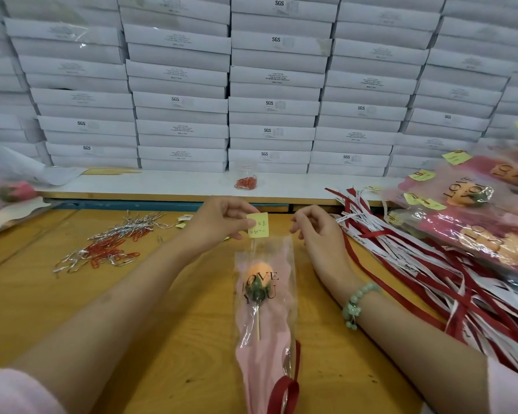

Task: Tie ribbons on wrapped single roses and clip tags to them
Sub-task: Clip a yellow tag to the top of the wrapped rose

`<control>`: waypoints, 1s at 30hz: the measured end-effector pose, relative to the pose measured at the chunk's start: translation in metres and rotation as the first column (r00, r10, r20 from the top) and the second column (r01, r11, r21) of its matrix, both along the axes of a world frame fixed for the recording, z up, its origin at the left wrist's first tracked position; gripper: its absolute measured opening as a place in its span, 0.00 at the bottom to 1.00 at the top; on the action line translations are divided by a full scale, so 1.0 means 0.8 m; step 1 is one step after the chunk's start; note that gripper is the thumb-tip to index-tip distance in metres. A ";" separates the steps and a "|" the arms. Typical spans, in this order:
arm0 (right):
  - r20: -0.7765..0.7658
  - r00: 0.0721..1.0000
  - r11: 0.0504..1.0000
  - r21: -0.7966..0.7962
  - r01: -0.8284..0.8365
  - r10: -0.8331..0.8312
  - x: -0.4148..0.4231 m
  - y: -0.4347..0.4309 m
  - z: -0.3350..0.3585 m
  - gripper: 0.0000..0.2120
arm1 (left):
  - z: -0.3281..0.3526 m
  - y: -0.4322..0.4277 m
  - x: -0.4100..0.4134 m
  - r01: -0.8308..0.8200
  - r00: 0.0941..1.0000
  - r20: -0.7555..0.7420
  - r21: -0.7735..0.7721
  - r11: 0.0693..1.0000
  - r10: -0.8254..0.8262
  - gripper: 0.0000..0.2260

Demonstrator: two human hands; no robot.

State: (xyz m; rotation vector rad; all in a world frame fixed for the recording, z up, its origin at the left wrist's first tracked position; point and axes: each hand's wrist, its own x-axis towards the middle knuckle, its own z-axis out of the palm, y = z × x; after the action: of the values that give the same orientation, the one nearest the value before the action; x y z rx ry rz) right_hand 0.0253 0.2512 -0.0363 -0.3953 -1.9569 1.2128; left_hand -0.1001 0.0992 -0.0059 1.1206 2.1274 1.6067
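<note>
Your left hand (222, 219) pinches a yellow tag (259, 225) between thumb and fingertips, holding it against the open top of the wrapped rose (263, 309). That rose lies in the middle of the surface (177, 339), with its narrow stem end pointing to the near edge and its open top toward the far edge. The orange bud sits inside a clear and pink sleeve printed "LOVE YOU". A red ribbon (284, 392) is looped around the sleeve's narrow end, close to the near edge.

Your right hand (314, 231) hovers just beside the sleeve's top right corner with its fingers curled and the thumb close to the forefinger. You cannot tell whether anything is held between them. A green bead bracelet (356, 303) sits on that wrist.

Toward the left edge lies a loose heap of red and silver paper clips (108, 249). Along the right edge, red and white ribbons (431, 264) are spread in a tangle, and tagged wrapped roses (476, 204) are piled at the far right corner. Beyond the far edge, stacked white boxes (272, 106) fill the back.
</note>
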 end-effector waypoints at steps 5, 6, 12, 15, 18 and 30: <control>-0.018 0.997 0.994 0.080 -0.073 0.075 0.000 -0.004 -0.001 0.05 | 0.000 0.004 0.005 0.024 0.999 -0.037 0.000 1.000 -0.024 0.04; -0.016 0.996 0.993 0.078 -0.085 0.087 -0.001 -0.004 -0.002 0.05 | 0.000 0.004 0.005 0.027 0.999 -0.043 0.010 1.000 -0.026 0.04; -0.018 0.986 0.983 0.077 -0.164 0.166 -0.001 -0.003 -0.004 0.07 | 0.002 0.004 0.006 0.039 0.998 -0.041 0.059 0.998 -0.037 0.04; -0.013 0.977 0.975 0.080 -0.210 0.211 -0.002 -0.005 -0.005 0.09 | 0.002 0.005 0.005 0.072 0.997 0.013 0.105 0.992 -0.074 0.03; 0.008 0.972 0.966 0.112 -0.234 0.235 -0.003 -0.005 -0.005 0.06 | 0.000 0.006 0.003 0.115 0.992 0.029 0.114 0.987 -0.119 0.04; -0.070 0.970 0.970 -0.056 -0.235 0.231 -0.002 0.000 -0.001 0.05 | -0.014 0.010 0.003 0.131 0.988 -0.079 -0.022 0.991 -0.133 0.11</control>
State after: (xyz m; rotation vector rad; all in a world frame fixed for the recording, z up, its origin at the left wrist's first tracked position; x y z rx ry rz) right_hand 0.0240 0.2515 -0.0372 -0.1592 -1.9541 1.4221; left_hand -0.0977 0.1075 -0.0173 1.3127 2.0629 1.5065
